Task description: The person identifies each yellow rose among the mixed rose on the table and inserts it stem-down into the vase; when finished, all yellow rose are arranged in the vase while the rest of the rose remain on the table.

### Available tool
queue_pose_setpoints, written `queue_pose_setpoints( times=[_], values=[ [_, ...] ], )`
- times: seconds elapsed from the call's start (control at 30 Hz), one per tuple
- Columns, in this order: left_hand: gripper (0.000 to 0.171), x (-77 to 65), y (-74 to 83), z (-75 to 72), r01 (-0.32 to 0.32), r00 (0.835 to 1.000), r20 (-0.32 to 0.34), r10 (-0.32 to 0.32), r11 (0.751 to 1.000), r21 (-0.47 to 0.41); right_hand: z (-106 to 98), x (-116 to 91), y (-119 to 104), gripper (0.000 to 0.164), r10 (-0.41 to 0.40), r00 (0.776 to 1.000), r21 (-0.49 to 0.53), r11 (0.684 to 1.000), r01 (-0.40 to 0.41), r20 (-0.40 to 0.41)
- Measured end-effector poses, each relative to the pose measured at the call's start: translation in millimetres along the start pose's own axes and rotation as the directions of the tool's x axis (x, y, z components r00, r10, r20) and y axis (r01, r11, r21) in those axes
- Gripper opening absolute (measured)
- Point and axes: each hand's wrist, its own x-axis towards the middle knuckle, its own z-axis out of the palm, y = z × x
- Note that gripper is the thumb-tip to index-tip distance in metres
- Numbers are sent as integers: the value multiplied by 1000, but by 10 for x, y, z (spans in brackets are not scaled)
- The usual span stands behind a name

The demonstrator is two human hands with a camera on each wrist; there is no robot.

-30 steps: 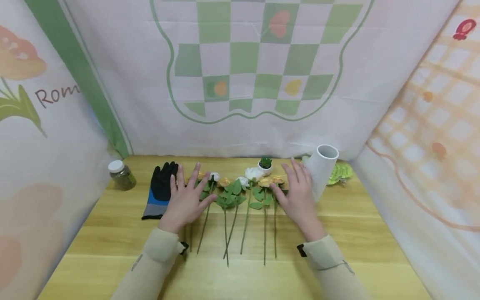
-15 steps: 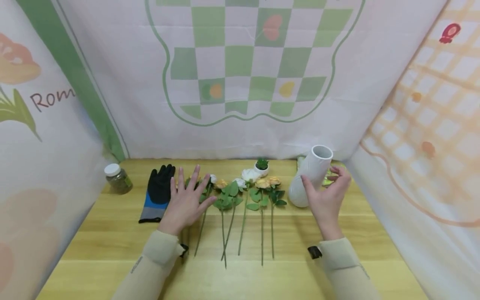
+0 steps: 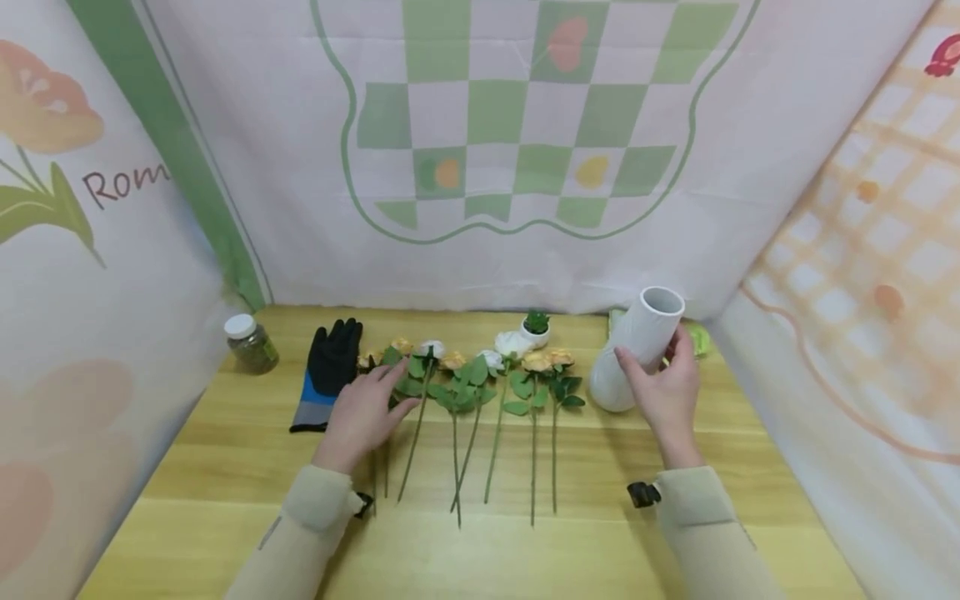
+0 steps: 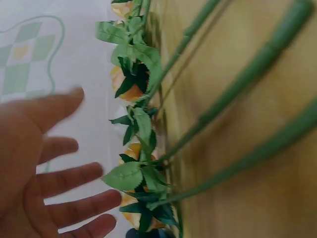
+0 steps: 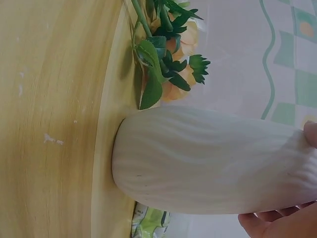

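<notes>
A white vase [image 3: 630,354] with a rippled surface stands on the table at the right. My right hand [image 3: 667,400] grips its upper part, thumb on the near left side and fingers round the right side. In the right wrist view the vase [image 5: 213,161] rests with its base on the tabletop. My left hand [image 3: 363,417] hovers at the left end of a row of artificial flowers [image 3: 465,387] with yellow and white heads and green stems. Its fingers are spread and relaxed in the left wrist view, beside the leaves [image 4: 124,176], holding nothing.
A black, blue and grey work glove [image 3: 326,375] lies left of the flowers. Farther left stands a jar [image 3: 253,346] with a white lid. Behind the flowers is a small potted plant [image 3: 536,329]. A green packet [image 3: 699,340] lies behind the vase on the wooden table [image 3: 480,558].
My right hand has moved right from over the flowers to the vase and now grips it. The left hand's spread fingers have drawn closer together and lower over the flowers.
</notes>
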Motion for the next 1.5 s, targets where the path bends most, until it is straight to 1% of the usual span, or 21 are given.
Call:
queue_pose_setpoints(
  times=[0.07, 0.1, 0.17, 0.23, 0.27, 0.33, 0.43, 0.47, 0.57, 0.67, 0.8, 0.93, 1.1, 1.2, 1.33, 1.5],
  values=[
    [61, -16, -32, 12, 49, 998, -27, -50, 999, -22, -6, 0, -16, 84, 3, 1000, 5, 1000, -3, 10],
    [55, -28, -50, 16, 87, 995, -36, -89, 995, -39, -7, -2, -21, 84, 5, 1000, 8, 1000, -5, 16],
    [36, -49, -89, 15, 169, 984, -45, -172, 983, -65, -5, -7, -18, 85, 6, 1000, 10, 1000, -6, 23],
    [23, -65, -134, 12, 239, 970, -37, -242, 968, -74, 0, -13, -9, 85, 5, 1000, 11, 1000, -5, 25],
    [21, -72, -157, 13, 270, 962, -23, -272, 960, -73, 2, -17, -4, 85, 5, 1000, 8, 1000, -5, 25],
    [23, -81, -204, 25, 324, 946, 23, -323, 944, -61, 3, -22, 4, 84, 2, 1000, 9, 1000, -2, 24],
    [29, -90, -272, 77, 370, 926, 100, -365, 928, -37, -5, -33, 1, 85, 3, 1000, 11, 1000, -4, 27],
    [30, -92, -296, 102, 377, 921, 116, -372, 925, -32, -10, -36, -3, 85, 3, 1000, 11, 1000, -3, 29],
    [34, -100, -338, 159, 387, 914, 145, -379, 922, -29, -20, -46, -13, 86, -3, 1000, 9, 1000, 3, 30],
    [37, -105, -352, 178, 376, 920, 136, -368, 926, -36, -21, -51, -8, 85, -14, 1000, 3, 1000, 14, 28],
    [45, -104, -337, 145, 368, 924, 133, -357, 928, -65, -21, -49, -5, 84, -25, 999, 4, 1000, 25, 23],
    [54, -95, -315, 106, 367, 926, 137, -353, 925, -98, -25, -43, -17, 84, -27, 999, 3, 1000, 27, 20],
    [55, -100, -318, 109, 367, 924, 158, -349, 924, -106, -22, -46, -18, 83, -34, 999, 1, 999, 34, 21],
    [55, -109, -316, 102, 368, 925, 157, -347, 920, -134, -21, -48, -19, 84, -36, 999, 4, 999, 36, 22],
    [56, -108, -299, 49, 348, 935, 132, -329, 922, -170, -23, -46, -15, 85, -35, 999, 4, 999, 35, 18],
    [55, -96, -249, -93, 312, 950, 94, -298, 923, -225, -28, -40, -3, 85, -38, 999, -5, 999, 38, 10]
  ],
)
